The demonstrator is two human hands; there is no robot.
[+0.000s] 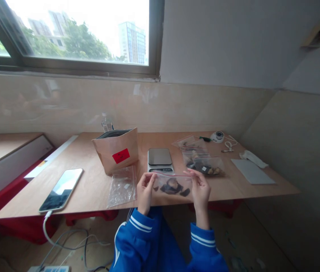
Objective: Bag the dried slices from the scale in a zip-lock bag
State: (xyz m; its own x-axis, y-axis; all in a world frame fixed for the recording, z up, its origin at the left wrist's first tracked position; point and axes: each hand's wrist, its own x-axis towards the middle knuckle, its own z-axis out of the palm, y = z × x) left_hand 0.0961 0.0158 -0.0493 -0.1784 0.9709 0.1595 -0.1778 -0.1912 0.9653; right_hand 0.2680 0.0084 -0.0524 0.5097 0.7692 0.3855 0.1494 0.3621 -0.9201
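A clear zip bag (pixel 172 186) with dark and brown dried pieces inside hangs between my hands at the table's front edge. My left hand (pixel 146 192) pinches its upper left corner, and my right hand (pixel 200 190) pinches the upper right one, with the red zip line running between them. Just behind the bag stands a small kitchen scale (pixel 160 157) with a bare metal plate. Several filled zip bags (pixel 209 167) lie in an overlapping row to the right of the scale. Left of my left hand are flat clear bags (pixel 122 186).
A brown paper pouch (pixel 117 149) with a red label stands open at the left, a bottle (pixel 107 123) behind it. A phone (pixel 61 190) with a cable lies front left. At right are a white board (pixel 252 172) and a small camera (pixel 217 136).
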